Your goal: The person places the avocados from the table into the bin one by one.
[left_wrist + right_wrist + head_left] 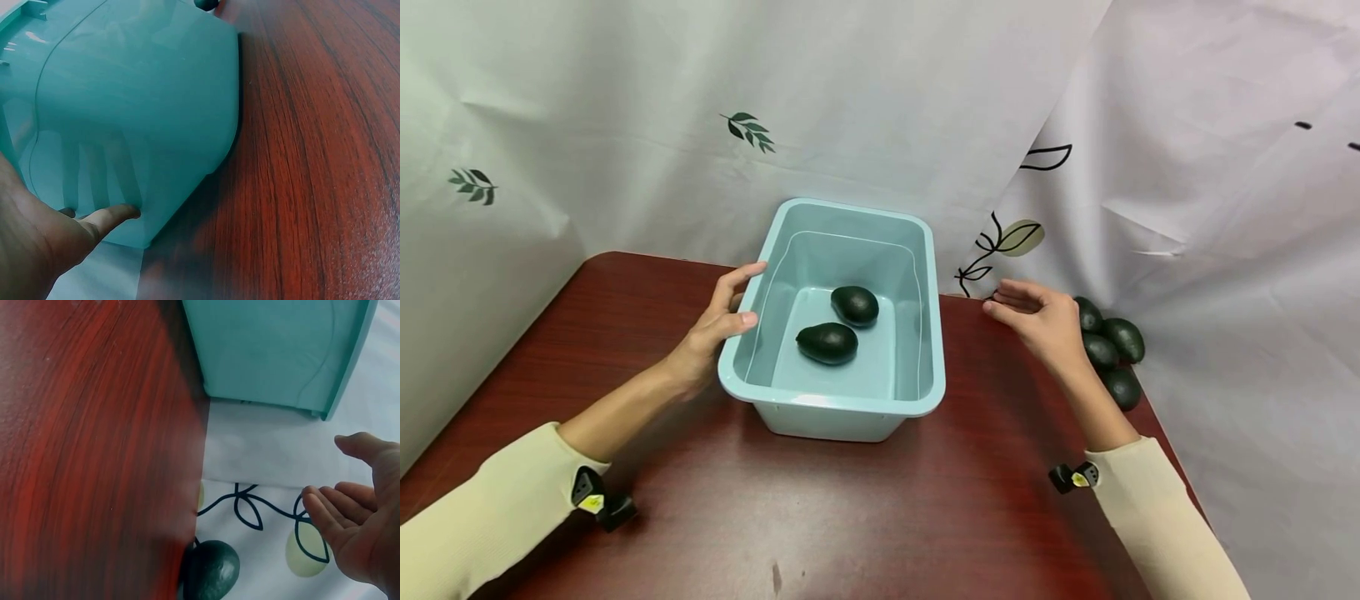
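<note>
Two dark green avocados, one farther back point(854, 306) and one nearer point(827, 343), lie on the floor of a light blue plastic bin point(831, 402). At the bin's left side, my left hand point(711, 329) touches the rim and outer wall with its thumb and fairly straight fingers. In the left wrist view, fingertips point(134, 212) meet the outer wall. My right hand point(1037, 321) is in the air right of the bin, holding nothing, its fingers loosely bent and thumb apart. Several avocados point(1123, 340) sit in a cluster just beyond that wrist, partly hidden by it.
The bin stands on a dark red wooden table point(850, 517), toward the back edge. A white cloth with leaf prints point(880, 100) hangs behind and to the right. The avocado cluster lies along the table's right edge.
</note>
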`<state>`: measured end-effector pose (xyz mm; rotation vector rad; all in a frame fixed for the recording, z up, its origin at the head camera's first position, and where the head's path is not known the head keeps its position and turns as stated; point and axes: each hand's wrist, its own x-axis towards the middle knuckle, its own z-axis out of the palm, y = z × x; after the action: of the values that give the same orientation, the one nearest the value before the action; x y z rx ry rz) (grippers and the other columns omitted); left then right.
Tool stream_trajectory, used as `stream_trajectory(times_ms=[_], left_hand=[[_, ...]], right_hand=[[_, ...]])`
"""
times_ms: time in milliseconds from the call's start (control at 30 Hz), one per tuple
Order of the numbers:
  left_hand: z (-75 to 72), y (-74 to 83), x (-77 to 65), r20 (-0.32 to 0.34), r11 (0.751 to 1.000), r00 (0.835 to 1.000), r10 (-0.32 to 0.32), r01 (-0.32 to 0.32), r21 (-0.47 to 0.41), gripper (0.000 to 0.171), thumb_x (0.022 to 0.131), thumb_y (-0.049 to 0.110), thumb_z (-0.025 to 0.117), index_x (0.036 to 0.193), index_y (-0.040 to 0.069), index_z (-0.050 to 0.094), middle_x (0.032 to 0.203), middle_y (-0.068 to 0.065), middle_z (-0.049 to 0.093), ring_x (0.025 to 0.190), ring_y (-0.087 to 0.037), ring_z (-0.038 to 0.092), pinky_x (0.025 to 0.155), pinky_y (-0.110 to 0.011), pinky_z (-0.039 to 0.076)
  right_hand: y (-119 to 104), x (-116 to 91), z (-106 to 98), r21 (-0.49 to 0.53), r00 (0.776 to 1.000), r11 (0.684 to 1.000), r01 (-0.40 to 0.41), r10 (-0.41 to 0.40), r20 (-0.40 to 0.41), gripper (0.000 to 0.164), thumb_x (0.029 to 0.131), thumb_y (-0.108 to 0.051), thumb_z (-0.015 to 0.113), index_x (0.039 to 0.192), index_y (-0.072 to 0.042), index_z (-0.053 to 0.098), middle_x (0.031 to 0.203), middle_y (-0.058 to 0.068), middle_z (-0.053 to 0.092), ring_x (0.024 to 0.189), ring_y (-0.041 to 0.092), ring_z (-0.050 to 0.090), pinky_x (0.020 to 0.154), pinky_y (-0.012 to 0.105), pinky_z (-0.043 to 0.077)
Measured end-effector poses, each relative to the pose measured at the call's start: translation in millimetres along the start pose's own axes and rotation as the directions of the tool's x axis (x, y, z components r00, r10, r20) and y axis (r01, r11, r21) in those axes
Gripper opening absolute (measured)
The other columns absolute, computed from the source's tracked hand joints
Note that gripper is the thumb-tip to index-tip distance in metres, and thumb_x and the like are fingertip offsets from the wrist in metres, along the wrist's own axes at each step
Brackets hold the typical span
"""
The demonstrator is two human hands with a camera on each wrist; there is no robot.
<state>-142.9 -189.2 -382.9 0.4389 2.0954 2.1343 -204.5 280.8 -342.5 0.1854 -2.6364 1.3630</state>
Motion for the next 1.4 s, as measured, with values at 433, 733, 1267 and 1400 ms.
stream_trajectory(times_ms=[433,733,1267,1400], left_hand=[[1.8,0.7,0.0,-0.014,1.0,1.0,0.003,-0.003,0.004,0.069,0.104,0.027,0.045,0.17,0.043,0.032,0.159,-0.006,0.033,0.138,-0.03,0.045,0.101,-0.034,0.055],[1.0,0.2,-0.1,-0.013,1.0,1.0,0.005,-0.005,0.006,0.069,0.104,0.026,0.046,0.169,0.043,0.032,0.158,-0.006,0.033,0.138,-0.03,0.045,0.1,-0.034,0.055],[0.7,-0.5,0.2,-0.007,1.0,1.0,0.004,-0.004,0.007,0.069,0.105,0.027,0.046,0.17,0.043,0.031,0.158,-0.007,0.033,0.137,-0.031,0.046,0.099,-0.035,0.057],[0.8,0.0,-0.3,-0.009,1.0,1.0,0.002,-0.002,0.009,0.069,0.104,0.026,0.045,0.17,0.043,0.032,0.158,-0.007,0.033,0.137,-0.032,0.046,0.099,-0.035,0.057]], right_hand=[[14,-17,-21,-0.059,0.998,0.996,-0.063,0.061,-0.023,0.06,0.096,-0.043,0.092,0.144,-0.01,0.077,0.133,0.015,0.083,0.097,-0.019,0.072,0.085,0.005,0.056],[22,-27,-37,-0.081,0.994,0.992,-0.102,0.098,-0.051,0.059,0.096,-0.042,0.092,0.144,-0.013,0.077,0.135,0.016,0.082,0.097,-0.02,0.072,0.084,0.005,0.056],[38,-40,-56,-0.089,0.989,0.989,-0.116,0.106,-0.106,0.061,0.094,-0.04,0.094,0.144,-0.009,0.077,0.112,-0.018,0.085,0.094,-0.02,0.074,0.081,0.006,0.058],[43,-41,-60,-0.103,0.988,0.989,-0.106,0.094,-0.119,0.06,0.094,-0.039,0.093,0.144,-0.008,0.077,0.11,-0.02,0.084,0.093,-0.02,0.073,0.08,0.006,0.058]])
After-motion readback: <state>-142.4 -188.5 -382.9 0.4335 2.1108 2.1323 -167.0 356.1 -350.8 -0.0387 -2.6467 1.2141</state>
